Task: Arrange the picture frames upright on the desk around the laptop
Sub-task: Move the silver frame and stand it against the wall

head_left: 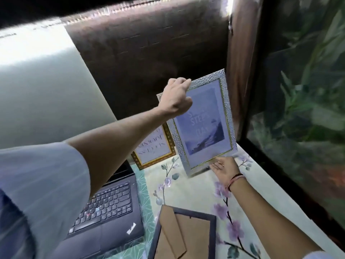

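A silver hammered frame [205, 124] with a blue print stands tilted at the back right of the desk. My left hand [176, 98] grips its top left corner. My right hand [225, 168] lies palm up under its bottom right edge, touching it. Behind and to the left, a gold-brown frame [155, 146] with white text art stands upside down against the wall. A dark frame [184, 234] lies face down near the front, its brown backing and stand showing. The open black laptop [110, 208] sits on the left, partly hidden by my left arm.
A floral cloth [196, 191] covers the desk. A dark brown padded wall [149, 53] rises behind. A glass tank with green plants [302, 109] borders the desk on the right, close to the silver frame.
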A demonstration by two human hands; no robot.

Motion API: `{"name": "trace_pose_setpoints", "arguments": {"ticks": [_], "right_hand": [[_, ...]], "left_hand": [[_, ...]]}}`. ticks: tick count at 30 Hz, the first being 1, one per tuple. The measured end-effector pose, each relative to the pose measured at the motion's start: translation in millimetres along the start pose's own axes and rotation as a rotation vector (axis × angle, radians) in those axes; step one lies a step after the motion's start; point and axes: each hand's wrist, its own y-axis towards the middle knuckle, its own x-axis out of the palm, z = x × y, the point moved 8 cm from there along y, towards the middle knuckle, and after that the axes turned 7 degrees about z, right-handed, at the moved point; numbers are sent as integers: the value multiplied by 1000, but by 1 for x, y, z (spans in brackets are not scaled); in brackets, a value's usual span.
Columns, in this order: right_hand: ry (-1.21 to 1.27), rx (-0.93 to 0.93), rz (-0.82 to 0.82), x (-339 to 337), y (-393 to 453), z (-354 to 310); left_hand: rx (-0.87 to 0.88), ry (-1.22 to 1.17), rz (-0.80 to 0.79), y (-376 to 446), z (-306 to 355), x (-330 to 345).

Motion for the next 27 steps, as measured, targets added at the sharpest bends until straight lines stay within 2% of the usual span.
{"name": "trace_pose_setpoints", "arguments": {"ticks": [11,18,24,27], "right_hand": [[31,89,-57,37,36,-11],[-3,124,-84,45,54,-14],[-28,49,-118,48,54,-26],[-131,1,-121,48,59,-28]], "left_hand": [[-11,-68,25,41,-11,14],[-9,-53,109,54,-5,21],[-33,27,104,57,-10,25],[-29,68,121,57,-8,25]]}}
